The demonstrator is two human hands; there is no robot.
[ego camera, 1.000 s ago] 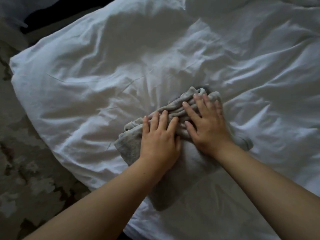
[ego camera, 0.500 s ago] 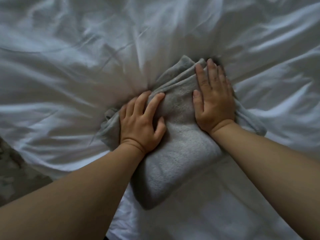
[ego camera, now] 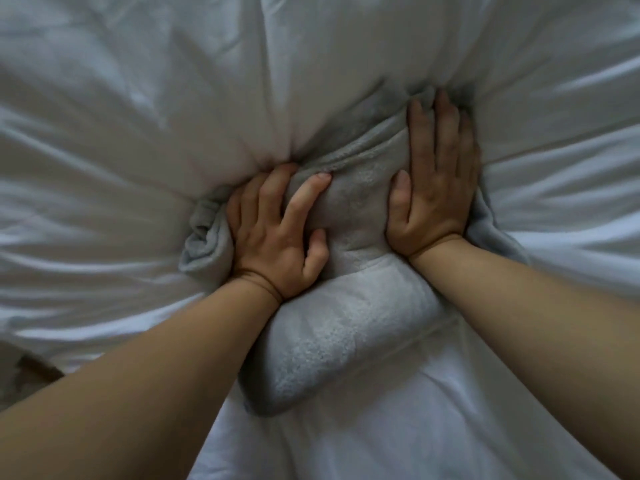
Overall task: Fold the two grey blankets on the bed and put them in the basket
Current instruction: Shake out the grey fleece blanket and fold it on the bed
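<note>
Bedding (ego camera: 138, 150); two hands (ego camera: 277, 244) (ego camera: 433, 192) on seemingly one grey blanket (ego camera: 346, 327).

Bedroom: rumpled white duvet (ego camera: 173, 116) covering bed.

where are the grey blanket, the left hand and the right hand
grey blanket (ego camera: 332, 341): head view, on its near folded end
left hand (ego camera: 277, 244): head view, on the back of the hand
right hand (ego camera: 436, 192): head view, on the back of the hand

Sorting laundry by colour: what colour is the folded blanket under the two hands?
The blanket is plain light grey, with no pattern, seen in the head view.
</note>
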